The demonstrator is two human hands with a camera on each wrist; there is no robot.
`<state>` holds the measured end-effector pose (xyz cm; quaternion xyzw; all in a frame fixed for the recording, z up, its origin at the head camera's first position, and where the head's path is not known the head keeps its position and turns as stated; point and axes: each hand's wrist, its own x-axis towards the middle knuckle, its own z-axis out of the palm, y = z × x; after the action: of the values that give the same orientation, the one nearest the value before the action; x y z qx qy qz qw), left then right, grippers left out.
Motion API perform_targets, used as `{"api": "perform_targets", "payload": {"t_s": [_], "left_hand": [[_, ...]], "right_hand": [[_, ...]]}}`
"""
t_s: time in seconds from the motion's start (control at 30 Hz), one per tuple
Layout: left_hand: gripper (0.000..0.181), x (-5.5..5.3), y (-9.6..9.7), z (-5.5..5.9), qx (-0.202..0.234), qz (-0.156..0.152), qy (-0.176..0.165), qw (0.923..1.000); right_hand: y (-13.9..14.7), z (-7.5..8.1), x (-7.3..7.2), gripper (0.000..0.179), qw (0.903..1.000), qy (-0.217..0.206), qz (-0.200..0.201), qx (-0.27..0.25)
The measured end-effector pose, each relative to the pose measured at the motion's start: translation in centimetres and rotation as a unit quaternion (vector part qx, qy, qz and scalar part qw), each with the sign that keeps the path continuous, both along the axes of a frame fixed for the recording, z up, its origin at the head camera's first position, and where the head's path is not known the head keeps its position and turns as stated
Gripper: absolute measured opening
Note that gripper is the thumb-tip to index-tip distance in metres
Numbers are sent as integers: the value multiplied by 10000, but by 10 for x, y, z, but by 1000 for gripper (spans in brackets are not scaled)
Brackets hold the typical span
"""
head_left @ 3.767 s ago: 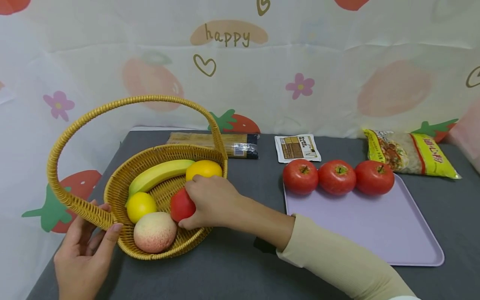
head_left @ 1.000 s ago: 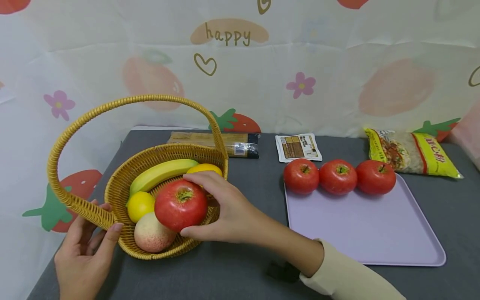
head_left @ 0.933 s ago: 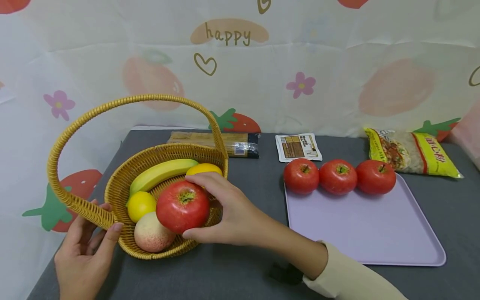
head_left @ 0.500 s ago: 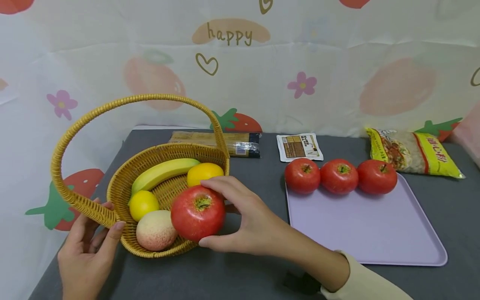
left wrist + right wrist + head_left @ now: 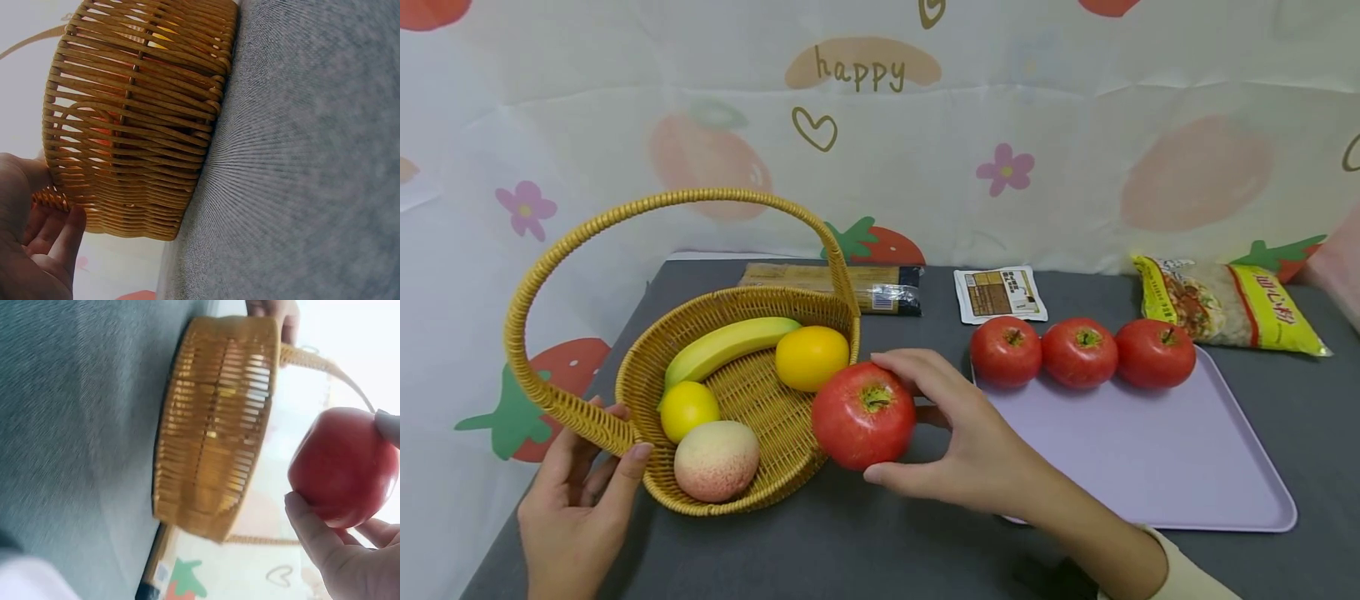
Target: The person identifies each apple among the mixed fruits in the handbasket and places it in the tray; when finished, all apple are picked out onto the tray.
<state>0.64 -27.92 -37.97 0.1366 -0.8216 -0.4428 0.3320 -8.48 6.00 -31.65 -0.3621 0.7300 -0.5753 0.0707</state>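
Note:
A red apple [image 5: 862, 417] is in my right hand [image 5: 977, 433], gripped between thumb and fingers just off the right side of the wicker basket [image 5: 760, 417]. In the right wrist view the same apple [image 5: 344, 467] hangs above the table. My left hand [image 5: 576, 508] pinches the basket's left rim at the foot of its arched handle. Inside the basket lie a banana [image 5: 730, 346], a yellow-orange mango-like fruit [image 5: 812, 358], a lemon [image 5: 689, 412] and a peach [image 5: 717, 462]. The left wrist view has the left hand [image 5: 44, 244] at the basket's rim.
Right of the basket lies a lilac tray [image 5: 1135, 458], with three red apples [image 5: 1079, 353] in a row along its back edge. Behind them are a white sachet [image 5: 1000, 295] and a yellow noodle bag [image 5: 1228, 306]. A pack of dry noodles [image 5: 880, 290] lies behind the basket.
My right hand has lifted the apple out of the basket and carried it rightward past the rim, uncovering the basket's bottom and the mango-like fruit. My left hand keeps its hold.

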Motion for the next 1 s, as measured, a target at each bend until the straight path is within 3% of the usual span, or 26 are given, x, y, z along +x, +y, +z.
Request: {"api": "perform_targets", "payload": {"t_s": [0.4, 0.77, 1.0], "left_hand": [[63, 1, 0, -1, -31, 90, -23, 10000], [65, 1, 0, -1, 4, -59, 71, 10000], [65, 1, 0, -1, -15, -53, 72, 10000]], "right_hand": [[41, -10, -3, 81, 9965, 161, -803, 176], [81, -19, -7, 82, 9870, 121, -1543, 431], [97, -23, -9, 79, 9755, 216, -2033, 817]]}}
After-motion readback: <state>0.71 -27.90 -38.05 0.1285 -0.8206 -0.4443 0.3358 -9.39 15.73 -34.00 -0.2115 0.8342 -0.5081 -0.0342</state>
